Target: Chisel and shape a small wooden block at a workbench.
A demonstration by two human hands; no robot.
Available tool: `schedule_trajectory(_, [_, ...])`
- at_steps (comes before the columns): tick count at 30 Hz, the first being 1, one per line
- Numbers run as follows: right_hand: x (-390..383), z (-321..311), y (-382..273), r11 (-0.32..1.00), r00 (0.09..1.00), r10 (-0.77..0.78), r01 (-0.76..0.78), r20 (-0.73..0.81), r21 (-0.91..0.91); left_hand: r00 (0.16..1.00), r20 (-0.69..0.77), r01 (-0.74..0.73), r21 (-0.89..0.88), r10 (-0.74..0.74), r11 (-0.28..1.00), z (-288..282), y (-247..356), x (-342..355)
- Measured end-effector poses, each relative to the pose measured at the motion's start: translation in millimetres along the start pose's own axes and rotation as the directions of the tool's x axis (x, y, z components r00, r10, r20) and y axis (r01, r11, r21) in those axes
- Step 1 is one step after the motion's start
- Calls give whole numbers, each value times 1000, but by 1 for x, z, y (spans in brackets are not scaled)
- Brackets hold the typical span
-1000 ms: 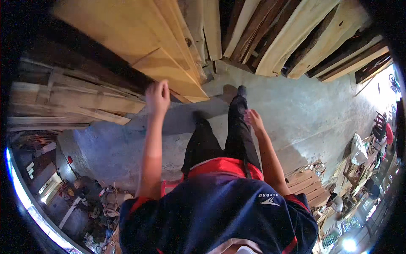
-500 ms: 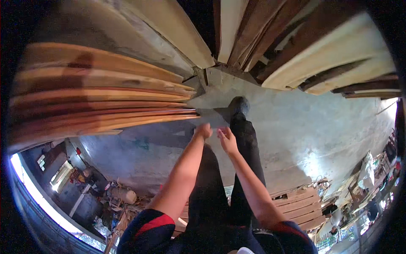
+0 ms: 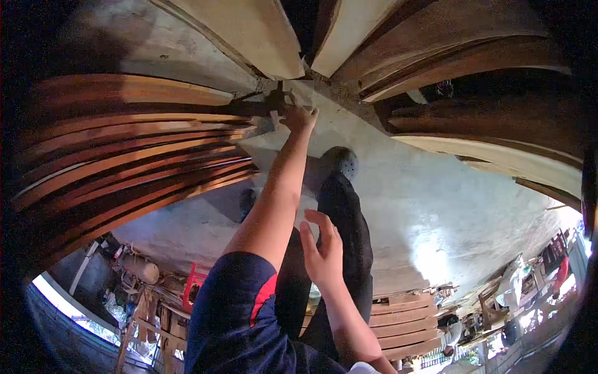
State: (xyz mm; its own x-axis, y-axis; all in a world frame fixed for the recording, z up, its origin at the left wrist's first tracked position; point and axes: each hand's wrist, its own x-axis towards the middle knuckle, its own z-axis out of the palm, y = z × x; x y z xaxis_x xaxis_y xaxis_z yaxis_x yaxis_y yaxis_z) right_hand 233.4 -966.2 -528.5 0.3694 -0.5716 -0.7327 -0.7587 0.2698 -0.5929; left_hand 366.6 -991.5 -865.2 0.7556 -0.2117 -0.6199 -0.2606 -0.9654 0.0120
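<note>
My left hand (image 3: 299, 117) is stretched far forward, low over the floor beside the ends of the stacked wooden planks (image 3: 187, 153). Its fingers look spread, though shadow blurs them. A small pale piece (image 3: 275, 118) shows beside its fingers; whether they touch it I cannot tell. Closer to my body, my right hand (image 3: 324, 252) hangs above my legs, thumb and fingers apart, holding nothing. My dark shoe (image 3: 342, 163) stands on the concrete floor (image 3: 398, 187) to the right of my left forearm.
Long boards lean ahead, among them a pale board (image 3: 265, 37) and a curved plank (image 3: 492, 149) at the right. Behind me lie a slatted wooden stack (image 3: 405, 324), a red frame (image 3: 194, 283) and mixed clutter along both lower sides.
My hands were close together over the floor. The left has reached forward toward the plank ends, while the right has drawn back toward my body and opened wider. The view has shifted too.
</note>
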Motion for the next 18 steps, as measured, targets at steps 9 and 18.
schedule_trajectory(9, [13,31,3,974,963,180,-204,-202,-102,979,-205,-3,13,6,1000,-14,-3,-1])
schedule_trajectory(18, [34,43,62,957,934,89,16,-345,290,774,369,524,-830,514,-193,-95,-30,-95])
